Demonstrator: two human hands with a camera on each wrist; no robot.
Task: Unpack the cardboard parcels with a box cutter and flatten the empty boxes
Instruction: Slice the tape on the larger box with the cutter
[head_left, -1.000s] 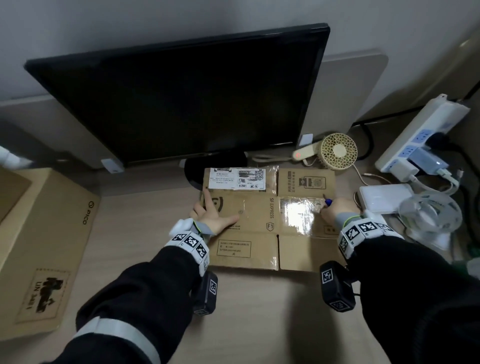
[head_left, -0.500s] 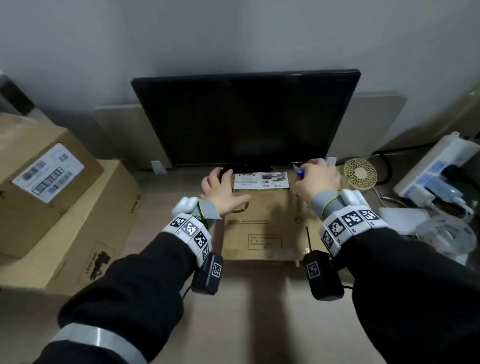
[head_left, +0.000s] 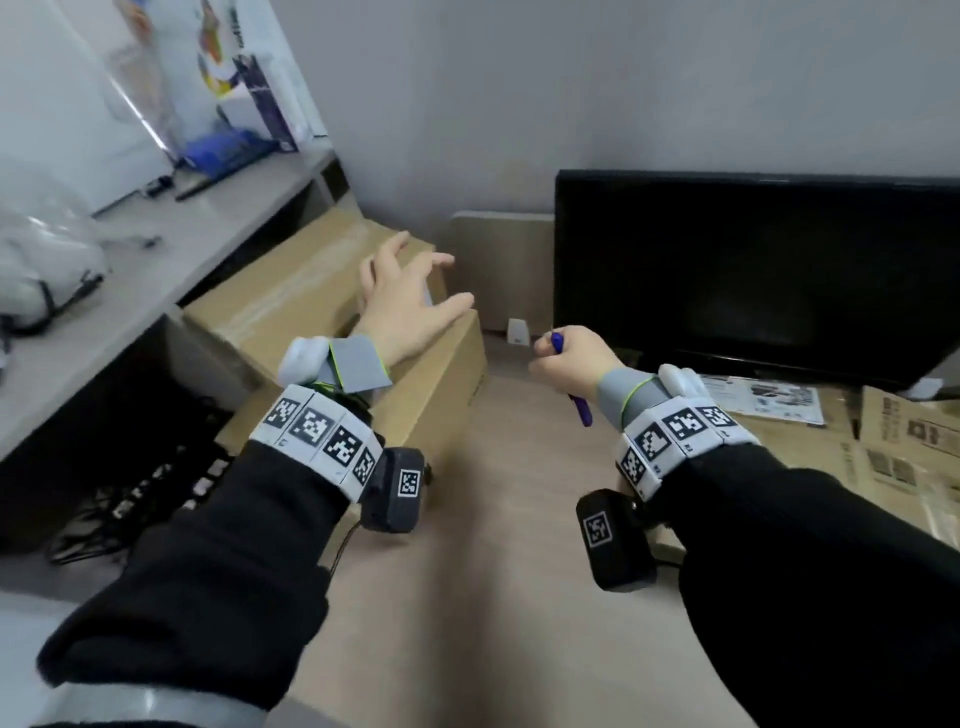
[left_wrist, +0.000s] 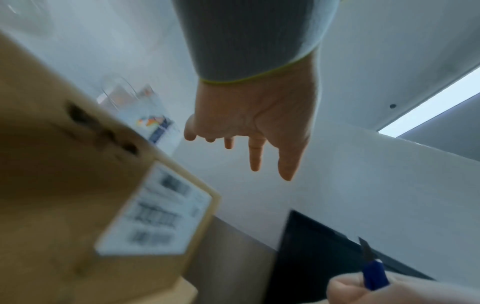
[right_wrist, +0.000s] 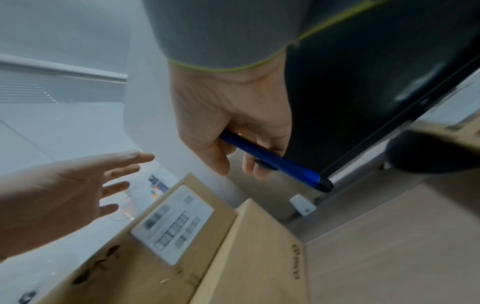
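Sealed box (head_left: 291, 306): stacked on a second box at the left of the surface (head_left: 498, 597), white label (right_wrist: 172, 223) on its side.
Left hand (head_left: 410, 306): fingers (left_wrist: 254, 154) spread wide above the box, holding nothing.
Right hand (head_left: 569, 361): fingers wrapped around the blue box cutter (right_wrist: 272, 160).
Flattened box (head_left: 810, 441): lies at the right, before the monitor (head_left: 753, 270).

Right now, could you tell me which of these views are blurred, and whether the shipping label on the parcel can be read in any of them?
Left wrist view: the near parcel and its label are heavily smeared, unreadable. Right wrist view: the label is soft too, its rows showing only as grey blocks; the box cutter in the right hand is slightly streaked. Head view: mild motion blur on the left hand, straight edges bowed.
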